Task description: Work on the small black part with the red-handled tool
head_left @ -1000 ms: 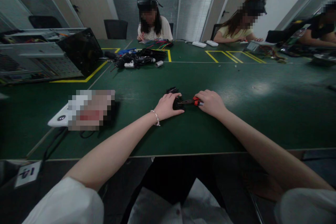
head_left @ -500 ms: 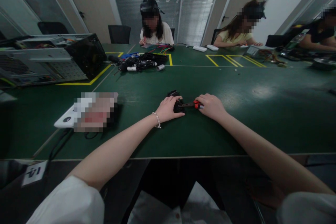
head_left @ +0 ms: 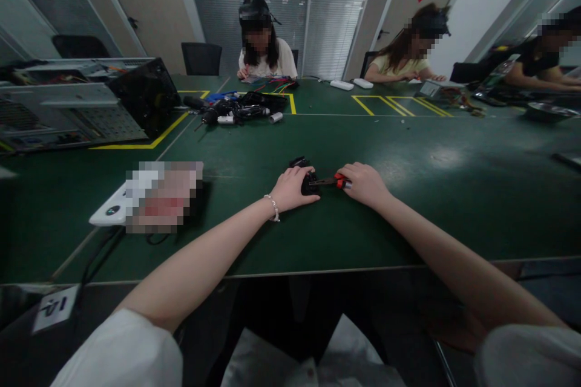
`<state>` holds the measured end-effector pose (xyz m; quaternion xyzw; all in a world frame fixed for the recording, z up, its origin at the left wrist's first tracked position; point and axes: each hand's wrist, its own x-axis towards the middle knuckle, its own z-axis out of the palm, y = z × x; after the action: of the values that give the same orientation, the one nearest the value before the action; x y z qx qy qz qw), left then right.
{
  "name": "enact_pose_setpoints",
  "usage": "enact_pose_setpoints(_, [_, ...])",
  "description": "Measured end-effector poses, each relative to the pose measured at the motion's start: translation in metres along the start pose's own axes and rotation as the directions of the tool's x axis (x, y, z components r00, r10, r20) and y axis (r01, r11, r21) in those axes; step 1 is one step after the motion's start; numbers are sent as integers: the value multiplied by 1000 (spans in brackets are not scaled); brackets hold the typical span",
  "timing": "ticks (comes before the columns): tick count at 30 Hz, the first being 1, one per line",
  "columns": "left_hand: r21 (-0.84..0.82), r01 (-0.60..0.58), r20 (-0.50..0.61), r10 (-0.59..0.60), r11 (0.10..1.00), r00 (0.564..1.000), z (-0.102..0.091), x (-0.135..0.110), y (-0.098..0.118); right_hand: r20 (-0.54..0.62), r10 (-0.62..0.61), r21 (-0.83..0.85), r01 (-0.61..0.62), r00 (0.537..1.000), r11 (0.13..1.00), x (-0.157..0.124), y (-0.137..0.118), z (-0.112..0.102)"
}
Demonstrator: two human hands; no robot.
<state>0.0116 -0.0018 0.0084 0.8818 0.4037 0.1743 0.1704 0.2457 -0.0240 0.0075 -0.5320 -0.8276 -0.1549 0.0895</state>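
Note:
Around a small black part on the green table, my left hand is closed, its thumb and fingers on either side. What exactly the part is, I cannot make out; a dark piece of it sticks out beyond my fingers. My right hand grips pliers by their red and black handles. Their long dark jaws point left and reach the black part. Whether the jaws pinch it is too small to tell.
An open computer case lies at the left. A white device with a cable sits left of my arm. Black tools and cables are heaped further back. People work across the green table, near white boxes and a metal unit.
My view has tilted and turned slightly. Both hands, the black part and the pliers keep nearly the same position.

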Motion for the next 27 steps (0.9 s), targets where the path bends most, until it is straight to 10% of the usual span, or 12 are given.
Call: enact_pose_setpoints(27, [-12,11,0,-11,1000,1000,0,0,1,-19,-20,18,20,1000,1000,-1,0,-1])
